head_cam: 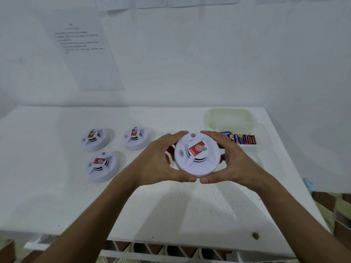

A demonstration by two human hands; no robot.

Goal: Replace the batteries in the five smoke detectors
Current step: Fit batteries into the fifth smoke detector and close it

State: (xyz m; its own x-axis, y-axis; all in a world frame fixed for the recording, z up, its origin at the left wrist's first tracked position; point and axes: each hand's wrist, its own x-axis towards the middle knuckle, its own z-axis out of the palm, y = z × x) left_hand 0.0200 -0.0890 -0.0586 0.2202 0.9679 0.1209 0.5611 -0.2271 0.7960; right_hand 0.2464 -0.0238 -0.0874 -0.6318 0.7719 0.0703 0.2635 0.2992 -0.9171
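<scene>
I hold a round white smoke detector (pixel 197 156) with a red sticker above the white table (pixel 171 209). My left hand (pixel 161 160) grips its left rim and my right hand (pixel 233 158) grips its right rim, thumbs nearly touching under it. Three more white detectors lie face up on the left: one at the back left (pixel 94 139), one at the back middle (pixel 136 138), one nearer (pixel 102 166). Several loose batteries (pixel 244 138) lie in a clear tray (pixel 247 146) behind my right hand.
A translucent plastic container (pixel 229 118) stands at the back right, behind the batteries. A printed sheet (pixel 83 50) hangs on the white wall. The table's front edge runs along the bottom, with a rack (pixel 161 251) below it.
</scene>
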